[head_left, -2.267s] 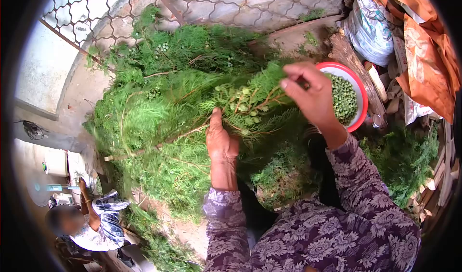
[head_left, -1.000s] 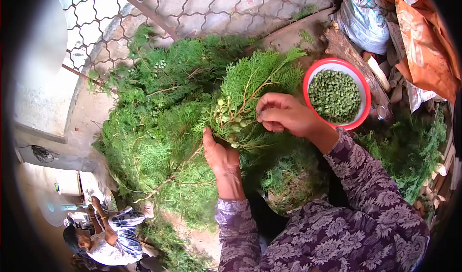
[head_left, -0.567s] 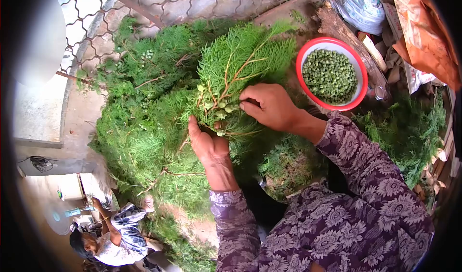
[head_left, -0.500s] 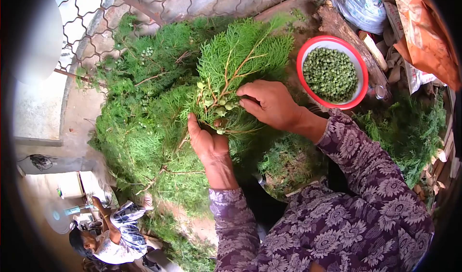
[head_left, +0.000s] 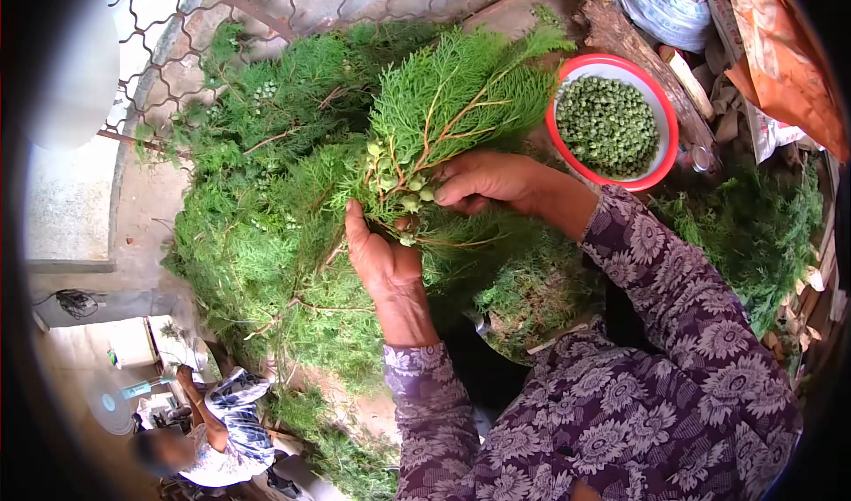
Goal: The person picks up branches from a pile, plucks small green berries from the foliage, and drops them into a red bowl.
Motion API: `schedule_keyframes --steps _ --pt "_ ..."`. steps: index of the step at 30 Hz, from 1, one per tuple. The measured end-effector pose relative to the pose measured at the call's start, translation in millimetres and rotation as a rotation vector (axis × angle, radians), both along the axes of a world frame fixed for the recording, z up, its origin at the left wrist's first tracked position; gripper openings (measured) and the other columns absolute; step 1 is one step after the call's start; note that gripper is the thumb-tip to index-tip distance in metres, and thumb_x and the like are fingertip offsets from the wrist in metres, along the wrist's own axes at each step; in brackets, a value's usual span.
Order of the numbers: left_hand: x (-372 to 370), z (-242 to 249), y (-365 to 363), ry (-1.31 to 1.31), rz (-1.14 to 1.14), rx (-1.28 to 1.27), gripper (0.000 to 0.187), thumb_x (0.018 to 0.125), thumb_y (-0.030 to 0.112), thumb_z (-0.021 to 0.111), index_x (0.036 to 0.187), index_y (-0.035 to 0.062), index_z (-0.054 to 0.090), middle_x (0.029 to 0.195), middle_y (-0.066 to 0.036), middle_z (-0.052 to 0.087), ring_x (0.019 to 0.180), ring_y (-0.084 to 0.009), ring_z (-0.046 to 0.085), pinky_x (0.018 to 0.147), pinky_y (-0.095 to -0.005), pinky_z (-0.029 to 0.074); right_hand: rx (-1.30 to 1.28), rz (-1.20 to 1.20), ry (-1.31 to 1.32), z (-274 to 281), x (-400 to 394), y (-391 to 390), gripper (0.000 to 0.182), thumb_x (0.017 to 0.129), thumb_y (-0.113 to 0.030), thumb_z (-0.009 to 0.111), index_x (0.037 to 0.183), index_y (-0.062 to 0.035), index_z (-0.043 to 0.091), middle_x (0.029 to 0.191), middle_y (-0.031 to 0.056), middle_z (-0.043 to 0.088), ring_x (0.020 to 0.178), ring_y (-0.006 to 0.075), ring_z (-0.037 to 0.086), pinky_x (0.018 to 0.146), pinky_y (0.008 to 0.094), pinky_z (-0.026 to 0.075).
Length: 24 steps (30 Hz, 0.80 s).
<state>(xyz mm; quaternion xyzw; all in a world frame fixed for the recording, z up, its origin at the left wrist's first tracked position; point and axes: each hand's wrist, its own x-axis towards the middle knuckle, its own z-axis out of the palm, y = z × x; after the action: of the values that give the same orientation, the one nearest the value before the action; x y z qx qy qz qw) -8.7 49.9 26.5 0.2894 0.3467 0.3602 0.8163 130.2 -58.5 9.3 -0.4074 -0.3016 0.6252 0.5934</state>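
My left hand (head_left: 386,262) is closed around the base of a leafy green branch (head_left: 452,102), thumb up beside a cluster of pale green cones (head_left: 412,201). From the right, my right hand (head_left: 492,180) reaches to the same cluster, thumb and fingers pinched at its edge; the fingertips are partly hidden, so what they grip cannot be made out. A red-rimmed white basin (head_left: 672,138) holds a heap of small green cones (head_left: 607,127) to the right of my right hand.
Cut green branches (head_left: 257,244) are piled on the left, below a wire mesh (head_left: 355,0). More greenery (head_left: 753,235) lies at right, near a log (head_left: 643,58), a white sack (head_left: 660,9) and an orange sack (head_left: 789,58). Another person (head_left: 222,421) sits at lower left.
My right hand has turned and moved slightly lower against the cone cluster. The branch top has shifted right, towards the basin. The other person's head and arm have moved slightly.
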Motion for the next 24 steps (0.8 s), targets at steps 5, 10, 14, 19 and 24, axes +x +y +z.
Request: schedule_keyframes --steps 5,10,14,19,24 --pt "-1.3 0.9 0.0 -0.005 -0.003 -0.005 0.027 0.090 0.030 0.045 0.103 0.0075 0.050 0.094 -0.003 0.057 0.075 -0.0140 0.051 0.053 -0.0242 0.036 0.010 -0.027 0.066 0.9 -0.7 -0.6 0.025 0.075 -0.017 0.060 0.095 -0.0039 0.056 0.069 -0.0022 0.046 0.059 0.0061 0.038 0.052 0.0205 0.031" --pt "-0.9 2.7 -1.2 -0.014 -0.019 0.008 0.028 0.090 0.030 0.045 0.105 0.0067 0.049 0.094 -0.004 0.057 0.073 -0.0139 0.051 0.051 -0.0233 0.037 -0.023 -0.069 0.027 4.5 -4.7 -2.1 0.027 0.073 -0.016 0.062 0.097 -0.0039 0.057 0.079 0.0014 0.054 0.068 0.0087 0.048 0.059 0.0217 0.040" --pt "2.5 10.9 -5.2 0.011 0.014 -0.018 0.029 0.090 0.030 0.046 0.106 0.0066 0.049 0.094 -0.004 0.057 0.074 -0.0139 0.051 0.052 -0.0229 0.037 -0.062 -0.047 -0.061 5.8 -6.3 -2.7 0.039 0.074 -0.017 0.062 0.110 -0.0042 0.053 0.072 -0.0024 0.050 0.055 0.0045 0.040 0.049 0.0191 0.031" --pt "-2.7 2.9 -1.1 0.018 -0.017 0.010 0.031 0.089 0.032 0.048 0.108 0.0072 0.048 0.097 -0.004 0.056 0.076 -0.0146 0.050 0.054 -0.0239 0.036 -0.058 -0.073 0.024 8.3 -5.8 -6.4 0.044 0.074 -0.018 0.063 0.114 -0.0041 0.051 0.075 -0.0023 0.053 0.057 0.0051 0.042 0.050 0.0182 0.034" --pt "0.5 9.3 -3.7 0.055 0.022 -0.019 0.030 0.089 0.031 0.047 0.107 0.0075 0.049 0.097 -0.004 0.056 0.075 -0.0143 0.050 0.053 -0.0240 0.035 -0.069 -0.190 -0.060 18.2 -17.1 -9.0 0.023 0.075 -0.019 0.063 0.093 -0.0065 0.057 0.067 -0.0032 0.051 0.053 0.0053 0.040 0.048 0.0185 0.031"
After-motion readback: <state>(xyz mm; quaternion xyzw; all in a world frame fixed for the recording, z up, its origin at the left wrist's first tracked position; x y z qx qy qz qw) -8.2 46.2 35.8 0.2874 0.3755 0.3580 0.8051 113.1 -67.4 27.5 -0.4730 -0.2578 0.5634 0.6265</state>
